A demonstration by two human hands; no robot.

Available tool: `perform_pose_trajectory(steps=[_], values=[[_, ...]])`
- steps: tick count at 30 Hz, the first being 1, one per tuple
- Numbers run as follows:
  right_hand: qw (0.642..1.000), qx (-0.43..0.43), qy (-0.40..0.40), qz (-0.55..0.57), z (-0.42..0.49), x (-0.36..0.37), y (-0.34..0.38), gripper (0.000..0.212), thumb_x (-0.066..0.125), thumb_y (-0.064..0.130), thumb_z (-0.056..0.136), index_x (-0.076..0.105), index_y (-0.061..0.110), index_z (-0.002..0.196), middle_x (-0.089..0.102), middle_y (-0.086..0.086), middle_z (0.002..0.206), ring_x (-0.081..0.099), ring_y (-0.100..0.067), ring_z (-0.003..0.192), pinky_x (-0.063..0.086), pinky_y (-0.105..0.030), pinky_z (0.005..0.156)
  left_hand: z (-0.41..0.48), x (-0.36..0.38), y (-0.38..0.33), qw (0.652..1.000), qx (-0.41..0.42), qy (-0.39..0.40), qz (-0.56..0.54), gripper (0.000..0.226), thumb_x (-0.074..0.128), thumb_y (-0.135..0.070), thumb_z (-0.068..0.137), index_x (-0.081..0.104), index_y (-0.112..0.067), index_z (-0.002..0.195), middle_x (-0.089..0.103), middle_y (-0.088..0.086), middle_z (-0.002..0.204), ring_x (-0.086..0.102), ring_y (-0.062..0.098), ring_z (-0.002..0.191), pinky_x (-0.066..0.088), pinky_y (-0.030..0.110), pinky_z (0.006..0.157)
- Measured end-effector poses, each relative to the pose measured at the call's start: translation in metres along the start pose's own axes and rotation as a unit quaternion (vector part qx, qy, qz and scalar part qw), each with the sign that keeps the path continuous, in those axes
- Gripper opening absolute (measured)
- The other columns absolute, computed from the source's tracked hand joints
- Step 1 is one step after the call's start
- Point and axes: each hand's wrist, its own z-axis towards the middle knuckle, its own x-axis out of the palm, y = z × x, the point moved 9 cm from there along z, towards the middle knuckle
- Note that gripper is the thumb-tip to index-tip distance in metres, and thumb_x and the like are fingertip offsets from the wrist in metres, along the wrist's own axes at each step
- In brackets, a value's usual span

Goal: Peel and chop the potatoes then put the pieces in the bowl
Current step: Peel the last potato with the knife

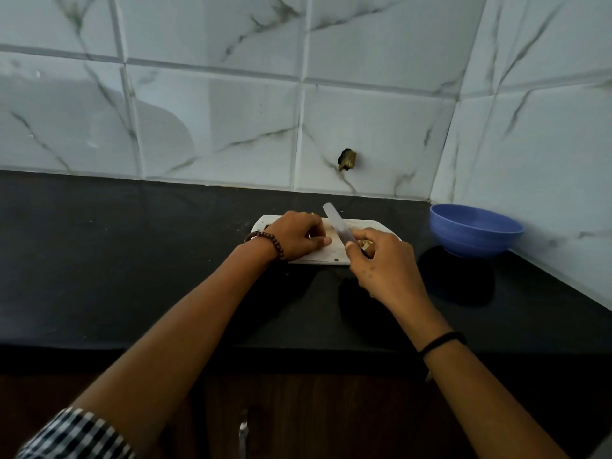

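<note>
The fingers [356,251] of your right hand [381,260] are curled tight around the handle of a knife [336,225]. Its pale blade points up and away from you over the chopping board [331,255]. A small tan potato piece [366,245] shows just beside those fingers, too hidden to tell whether it is flesh or peel.

Your left hand [294,235] rests on the board just left of the blade, knuckles up, fingers bent down and thumb stretched toward the knife. Whether it holds anything underneath cannot be told.

The white board lies on the black worktop [132,260], near the tiled wall [215,127]. The blue bowl [473,231] stands on the worktop to your right, apart from the board, in the corner by the wall.
</note>
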Motion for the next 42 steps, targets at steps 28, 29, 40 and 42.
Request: perform_pose_trajectory(steps=[28,29,40,42], values=[[0.998,-0.017,0.017,-0.057,-0.001,0.001,0.002,0.035,0.056,0.031,0.099,0.064,0.024,0.132,0.064,-0.004,0.098,0.058,-0.013,0.084,0.043,-0.019,0.067,-0.007,-0.008,0.014,0.984,-0.079,-0.082,-0.135,0.023,0.078,-0.026,0.078,0.077,-0.013,0.096,0.073,-0.001,0.098,0.060,0.004,0.090,0.045,0.018,0.091],[0.998,-0.023,0.021,-0.062,-0.002,0.002,0.004,0.035,0.056,0.030,0.099,0.064,0.024,0.132,0.064,-0.005,0.098,0.057,-0.012,0.084,0.041,-0.019,0.066,-0.007,-0.009,0.014,0.984,-0.077,-0.086,-0.134,0.023,0.078,-0.026,0.078,0.077,-0.013,0.096,0.074,0.000,0.097,0.060,0.003,0.089,0.046,0.019,0.091],[0.976,-0.009,0.062,-0.209,0.003,0.019,0.025,0.021,0.051,0.025,0.102,0.062,0.009,0.097,0.051,-0.002,0.083,0.057,-0.020,0.083,0.038,-0.027,0.060,-0.004,-0.009,0.013,0.988,-0.074,-0.099,-0.091,0.022,0.079,-0.026,0.077,0.077,-0.013,0.095,0.074,0.001,0.094,0.066,0.011,0.090,0.054,0.028,0.089],[0.968,-0.006,0.074,-0.240,0.003,0.019,0.034,0.015,0.051,0.021,0.102,0.060,0.009,0.100,0.049,-0.004,0.090,0.048,-0.019,0.079,0.037,-0.030,0.064,-0.005,-0.009,0.013,0.988,-0.076,-0.102,-0.091,0.022,0.080,-0.027,0.076,0.077,-0.015,0.094,0.074,0.001,0.093,0.066,0.011,0.090,0.054,0.028,0.089]])
